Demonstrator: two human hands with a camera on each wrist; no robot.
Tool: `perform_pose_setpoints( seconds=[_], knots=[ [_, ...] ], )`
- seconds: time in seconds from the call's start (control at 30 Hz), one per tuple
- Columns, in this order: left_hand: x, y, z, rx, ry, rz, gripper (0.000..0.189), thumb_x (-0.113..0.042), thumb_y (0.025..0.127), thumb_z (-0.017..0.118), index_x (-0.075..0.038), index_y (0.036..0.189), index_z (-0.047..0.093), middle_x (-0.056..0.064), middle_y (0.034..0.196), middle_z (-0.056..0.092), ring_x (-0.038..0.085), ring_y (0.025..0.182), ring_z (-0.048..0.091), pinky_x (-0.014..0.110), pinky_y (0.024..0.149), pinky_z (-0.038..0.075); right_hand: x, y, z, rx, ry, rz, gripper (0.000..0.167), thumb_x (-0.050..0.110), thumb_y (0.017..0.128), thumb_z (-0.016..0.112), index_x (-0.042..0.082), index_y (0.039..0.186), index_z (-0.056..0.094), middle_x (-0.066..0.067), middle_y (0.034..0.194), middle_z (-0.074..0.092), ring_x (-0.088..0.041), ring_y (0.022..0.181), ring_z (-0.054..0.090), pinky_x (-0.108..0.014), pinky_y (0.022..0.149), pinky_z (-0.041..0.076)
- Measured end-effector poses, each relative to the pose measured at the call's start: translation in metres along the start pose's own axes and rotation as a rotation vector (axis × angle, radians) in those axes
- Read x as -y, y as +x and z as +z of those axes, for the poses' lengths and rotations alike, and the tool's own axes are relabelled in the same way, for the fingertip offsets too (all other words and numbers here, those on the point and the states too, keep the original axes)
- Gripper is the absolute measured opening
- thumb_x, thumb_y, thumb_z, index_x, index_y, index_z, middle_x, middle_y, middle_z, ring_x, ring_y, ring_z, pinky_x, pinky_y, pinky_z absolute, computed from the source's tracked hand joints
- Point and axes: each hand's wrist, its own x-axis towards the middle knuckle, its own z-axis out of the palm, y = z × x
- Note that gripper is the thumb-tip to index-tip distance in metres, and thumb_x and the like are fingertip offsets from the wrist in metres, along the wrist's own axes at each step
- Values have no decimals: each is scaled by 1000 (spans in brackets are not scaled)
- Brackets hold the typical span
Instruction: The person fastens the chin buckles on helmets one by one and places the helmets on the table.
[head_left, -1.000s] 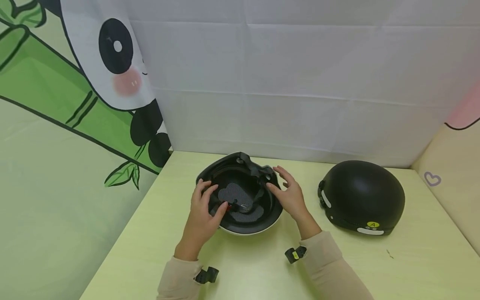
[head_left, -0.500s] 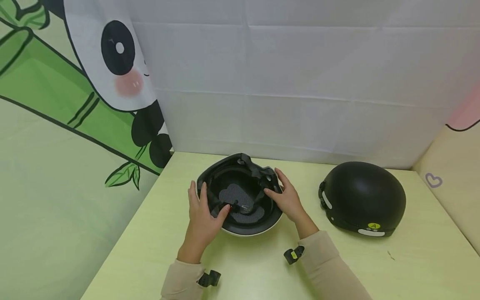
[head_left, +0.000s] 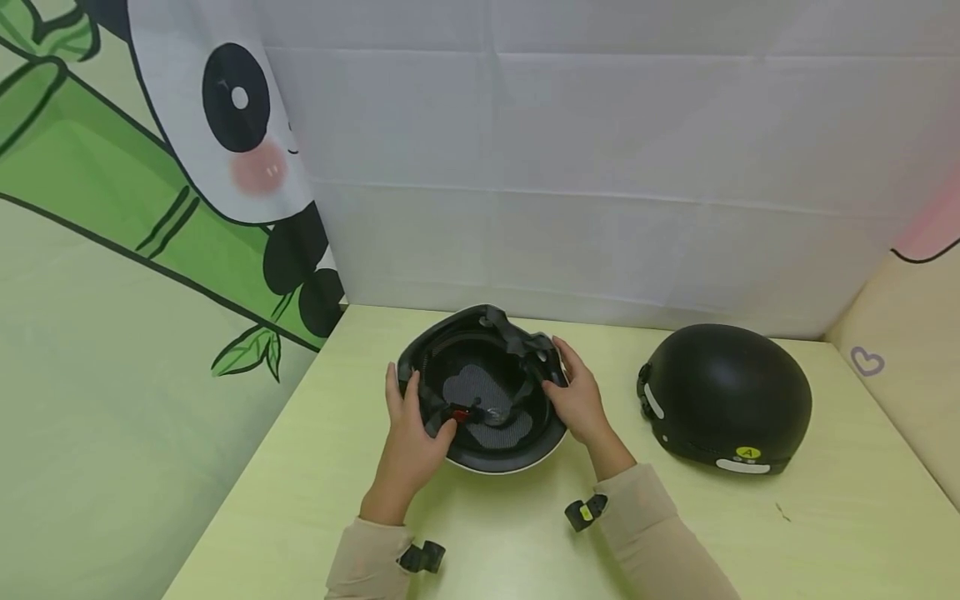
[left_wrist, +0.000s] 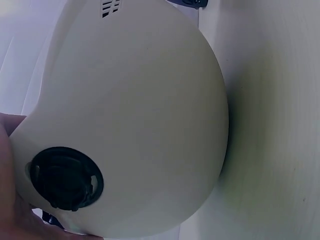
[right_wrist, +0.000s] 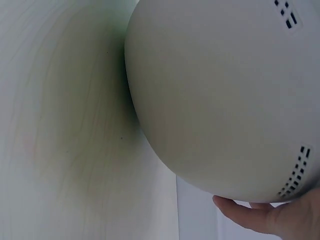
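Note:
A helmet (head_left: 480, 392) lies upside down on the table, its black padded inside facing up, with a dark strap across it and a small red buckle part (head_left: 461, 413) inside. Its pale outer shell (left_wrist: 140, 115) fills the left wrist view, with a round black knob (left_wrist: 67, 178) on the side. My left hand (head_left: 412, 450) grips the left rim, thumb inside and fingers outside. On the right rim my right hand (head_left: 581, 404) holds on, thumb inside. In the right wrist view its fingers touch the shell (right_wrist: 215, 100) near the vent holes.
A black helmet (head_left: 726, 396) with white stickers and a yellow label stands dome up at the right of the table (head_left: 510, 533). Behind the table hangs a white sheet (head_left: 585, 167). A printed panda curtain (head_left: 255, 108) is at the left.
My left fingers have moved from over the left rim to its outer side. The helmet has shifted slightly right, and the red buckle part shows more clearly. My right thumb has shifted slightly.

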Motion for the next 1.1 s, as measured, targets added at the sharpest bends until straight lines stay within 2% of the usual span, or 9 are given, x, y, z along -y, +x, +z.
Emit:
perform_pose_setpoints(
  seconds=[0.1,0.27,0.47,0.6,0.7,0.83,0.97,1.1],
  knots=[
    [1,-1,1,-3,-11,-9,80,-11,84,67,4,150,24,14,160,-9,44,129,38,54,88,47,0,-1,0,-16,24,-9,71,-16,86,54,8,151,36,-12,157,25,-38,141,22,-50,103,35],
    [3,-1,4,7,-13,-25,81,-8,82,64,2,151,23,12,160,-10,41,125,42,48,79,48,4,-3,0,-47,54,-17,72,-17,86,51,12,150,38,-9,157,26,-33,140,27,-44,91,43],
    [9,1,10,-1,-38,-12,82,-6,81,65,1,151,22,10,160,-11,41,128,38,48,81,47,9,-3,-2,-80,32,-9,72,-17,85,50,13,150,40,-6,156,29,-30,140,28,-42,87,43],
    [14,2,16,-21,-74,13,82,-4,80,66,0,150,24,11,160,-9,42,130,35,50,82,46,13,-3,-4,-103,-13,-11,72,-16,84,51,15,149,42,-6,155,31,-29,141,27,-43,94,40],
    [19,4,23,-45,-115,51,80,-1,79,64,1,149,25,12,160,-8,43,136,26,51,84,45,17,-3,-6,-121,-58,-24,71,-14,84,51,15,149,43,-6,154,33,-29,140,28,-43,98,38],
    [27,5,32,-63,-174,94,80,0,79,63,0,149,25,10,160,-8,42,140,17,54,89,42,22,-4,-9,-137,-101,-37,70,-12,84,51,16,148,44,-7,152,36,-29,139,30,-42,91,41],
    [31,6,39,-69,-206,114,80,0,79,62,-1,150,24,8,160,-9,40,139,21,52,89,42,26,-6,-10,-151,-133,-34,70,-10,84,52,19,148,46,-7,151,39,-29,138,33,-40,81,42],
    [31,7,44,-76,-231,125,80,-1,78,62,0,149,25,9,160,-8,40,137,24,53,88,43,27,-5,-12,-175,-149,-29,70,-9,83,53,20,147,47,-9,149,42,-30,136,35,-42,82,43]
  ],
)
